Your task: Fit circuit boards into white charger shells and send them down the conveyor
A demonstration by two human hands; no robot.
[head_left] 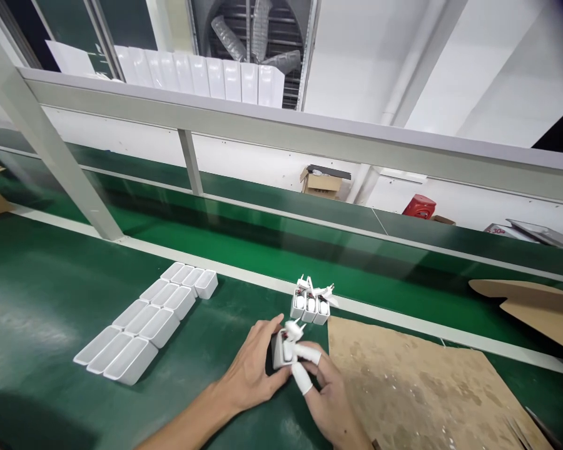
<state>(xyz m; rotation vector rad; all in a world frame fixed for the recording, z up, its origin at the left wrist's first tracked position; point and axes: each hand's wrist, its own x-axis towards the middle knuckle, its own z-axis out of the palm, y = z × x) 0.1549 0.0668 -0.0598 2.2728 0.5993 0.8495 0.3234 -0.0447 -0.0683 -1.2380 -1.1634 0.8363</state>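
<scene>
Both hands meet low in the middle of the view over the green worktop. Left hand curls around the side of a small white plug casing, fingers clasping it from the left. Right hand, with white finger covers on two fingertips, pinches the same casing from the right, pressing on the white insert with metal prongs that sticks out of its top. The casing sits just above the worktop, beside the left edge of a brown cardboard sheet.

Just beyond the hands stands a short row of three similar casings with prongs up, touching one another. To the left, well apart, lie rows of empty white shells, packed side by side. A grey metal rail crosses above, with white boxes lined up behind it.
</scene>
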